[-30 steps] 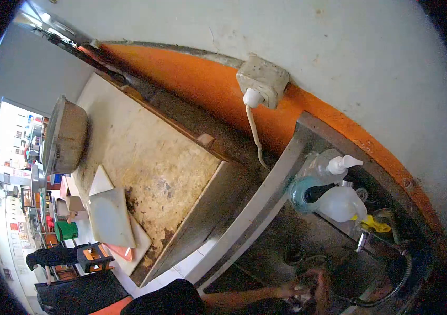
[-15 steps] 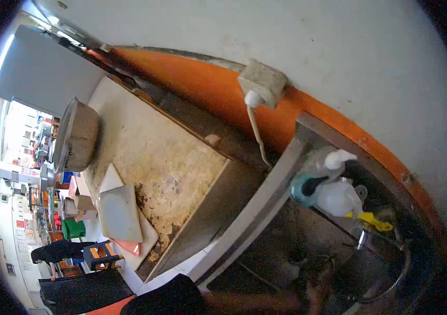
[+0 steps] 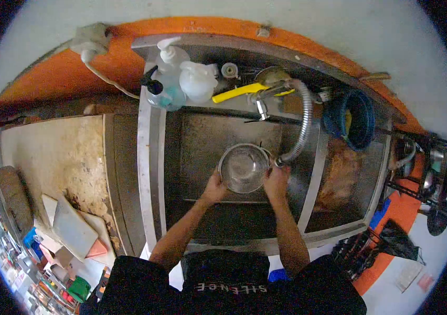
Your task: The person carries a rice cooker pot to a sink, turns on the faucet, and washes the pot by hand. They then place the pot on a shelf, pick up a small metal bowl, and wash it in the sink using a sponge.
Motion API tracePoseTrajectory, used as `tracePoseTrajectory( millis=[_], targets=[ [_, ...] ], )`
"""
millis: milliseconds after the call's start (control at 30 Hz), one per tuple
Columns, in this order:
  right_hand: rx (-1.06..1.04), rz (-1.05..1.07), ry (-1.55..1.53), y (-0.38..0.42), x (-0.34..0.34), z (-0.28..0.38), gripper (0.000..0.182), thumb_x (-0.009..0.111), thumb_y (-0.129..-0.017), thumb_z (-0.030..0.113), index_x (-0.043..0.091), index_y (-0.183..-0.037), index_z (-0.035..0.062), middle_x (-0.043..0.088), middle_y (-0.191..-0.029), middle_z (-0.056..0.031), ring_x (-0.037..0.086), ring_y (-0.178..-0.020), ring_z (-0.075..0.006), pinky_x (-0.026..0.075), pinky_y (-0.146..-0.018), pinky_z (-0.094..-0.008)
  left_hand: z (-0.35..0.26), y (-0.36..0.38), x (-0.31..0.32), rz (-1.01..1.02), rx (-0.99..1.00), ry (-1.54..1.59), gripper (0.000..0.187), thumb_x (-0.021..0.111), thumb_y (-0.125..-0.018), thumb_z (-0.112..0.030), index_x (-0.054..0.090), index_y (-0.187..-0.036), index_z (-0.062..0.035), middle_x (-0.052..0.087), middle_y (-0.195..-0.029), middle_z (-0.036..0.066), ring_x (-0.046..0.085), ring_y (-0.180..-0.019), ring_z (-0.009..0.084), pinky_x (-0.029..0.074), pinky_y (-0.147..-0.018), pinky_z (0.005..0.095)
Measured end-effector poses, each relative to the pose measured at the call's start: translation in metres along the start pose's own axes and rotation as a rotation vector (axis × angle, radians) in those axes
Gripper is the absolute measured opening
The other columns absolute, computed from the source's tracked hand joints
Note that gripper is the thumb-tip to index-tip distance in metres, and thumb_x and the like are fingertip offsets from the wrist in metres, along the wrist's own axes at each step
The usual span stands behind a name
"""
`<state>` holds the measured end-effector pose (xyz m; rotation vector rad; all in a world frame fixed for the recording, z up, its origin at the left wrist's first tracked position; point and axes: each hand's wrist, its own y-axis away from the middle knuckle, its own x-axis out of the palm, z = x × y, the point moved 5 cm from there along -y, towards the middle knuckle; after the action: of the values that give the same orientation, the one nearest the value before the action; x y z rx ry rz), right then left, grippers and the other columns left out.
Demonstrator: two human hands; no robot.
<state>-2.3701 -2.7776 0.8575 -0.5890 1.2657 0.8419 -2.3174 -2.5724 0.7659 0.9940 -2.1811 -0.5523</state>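
Silvery, probably metal, a round bowl (image 3: 243,169) rests between bare hands (image 3: 214,188) (image 3: 277,182).

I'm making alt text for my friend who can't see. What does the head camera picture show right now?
A person's left hand and right hand hold a round bowl over a metal sink. A bendy hose ends at the right hand. Bottles and a yellow handle sit along the sink's back edge.

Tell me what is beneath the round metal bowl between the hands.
Part of the metal sink shows around the bowl, which is between the left hand and right hand. Whatever lies directly beneath is covered, so whether the bowl touches the bottom cannot be told.
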Motion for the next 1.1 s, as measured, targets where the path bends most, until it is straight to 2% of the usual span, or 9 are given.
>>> tracePoseTrajectory(
  millis=[133,200,367,500,633,733,867,1000,1100],
  targets=[
    [-0.210,-0.131,-0.275,0.022,0.064,0.009,0.033,0.054,-0.092,0.030,0.057,-0.115,0.0066,0.055,-0.101,-0.0191,0.058,-0.088,-0.0348,0.048,-0.078,-0.0442,-0.006,0.003,0.018,-0.015,0.354,-0.316,0.066,0.048,-0.083,0.003,0.026,-0.145,-0.0008,0.051,-0.131,0.012,0.051,-0.117,0.0218,0.042,-0.099,0.0327],
    [0.204,-0.009,-0.778,0.038,0.108,0.000,0.030,0.058,-0.087,0.018,0.058,-0.113,0.0038,0.058,-0.101,-0.0193,0.057,-0.095,-0.0372,0.046,-0.084,-0.0468,-0.020,0.023,0.039,-0.019,0.405,-0.390,0.069,0.048,-0.082,0.004,0.025,-0.146,-0.0008,0.052,-0.130,0.013,0.050,-0.118,0.0219,0.040,-0.101,0.0332],
    [-0.453,0.504,-0.401,0.045,0.060,0.045,0.040,0.063,-0.080,0.018,0.057,-0.117,0.0021,0.062,-0.108,-0.0199,0.058,-0.102,-0.0389,0.045,-0.090,-0.0463,-0.023,0.031,0.011,0.080,0.391,-0.397,0.076,0.046,-0.079,0.006,0.017,-0.149,-0.0023,0.051,-0.132,0.020,0.052,-0.117,0.0253,0.042,-0.098,0.0341],
    [-0.417,-0.065,-0.670,0.049,0.085,0.039,0.038,0.062,-0.071,0.006,0.061,-0.108,0.0004,0.060,-0.110,-0.0223,0.055,-0.106,-0.0427,0.046,-0.089,-0.0481,-0.024,0.030,0.019,-0.007,0.335,-0.561,0.078,0.046,-0.078,0.008,0.017,-0.149,-0.0023,0.050,-0.133,0.020,0.051,-0.119,0.0256,0.041,-0.099,0.0346],
    [-0.174,0.704,-0.510,0.056,0.077,0.033,0.042,0.061,-0.074,0.005,0.059,-0.115,0.0022,0.057,-0.118,-0.0221,0.053,-0.110,-0.0422,0.044,-0.094,-0.0477,-0.025,0.046,0.020,-0.013,0.286,-0.438,0.078,0.047,-0.078,0.007,0.017,-0.149,-0.0022,0.052,-0.130,0.019,0.052,-0.115,0.0243,0.043,-0.097,0.0340],
    [-0.282,-0.054,-0.712,0.051,0.063,0.042,0.042,0.057,-0.074,0.002,0.060,-0.116,0.0031,0.058,-0.119,-0.0225,0.055,-0.110,-0.0403,0.042,-0.098,-0.0472,-0.008,0.031,0.015,-0.033,0.344,-0.390,0.078,0.044,-0.076,0.009,0.017,-0.149,-0.0016,0.053,-0.129,0.018,0.053,-0.114,0.0235,0.043,-0.097,0.0335],
    [-0.383,0.585,-0.461,0.067,0.123,0.037,0.050,0.055,-0.074,-0.001,0.055,-0.124,0.0025,0.053,-0.129,-0.0228,0.047,-0.121,-0.0410,0.036,-0.105,-0.0477,-0.035,0.048,0.018,-0.029,0.392,-0.452,0.079,0.044,-0.077,0.010,0.015,-0.150,-0.0022,0.053,-0.129,0.017,0.053,-0.113,0.0233,0.042,-0.098,0.0337],
    [-0.176,-0.106,-0.039,0.046,0.065,0.042,0.049,0.059,-0.073,0.004,0.057,-0.121,0.0019,0.056,-0.124,-0.0216,0.053,-0.116,-0.0380,0.040,-0.102,-0.0455,-0.068,0.070,0.061,-0.137,0.505,-0.541,0.078,0.046,-0.078,0.008,0.018,-0.150,-0.0032,0.051,-0.134,0.018,0.056,-0.113,0.0218,0.044,-0.093,0.0300],
    [-0.243,0.230,-0.601,0.054,0.093,0.047,0.043,0.052,-0.086,0.015,0.050,-0.126,-0.0014,0.050,-0.128,-0.0259,0.048,-0.119,-0.0395,0.038,-0.100,-0.0511,-0.056,0.058,0.051,-0.183,0.525,-0.595,0.078,0.047,-0.078,0.006,0.020,-0.150,-0.0059,0.054,-0.131,0.020,0.060,-0.105,0.0216,0.049,-0.084,0.0313]
  ],
)
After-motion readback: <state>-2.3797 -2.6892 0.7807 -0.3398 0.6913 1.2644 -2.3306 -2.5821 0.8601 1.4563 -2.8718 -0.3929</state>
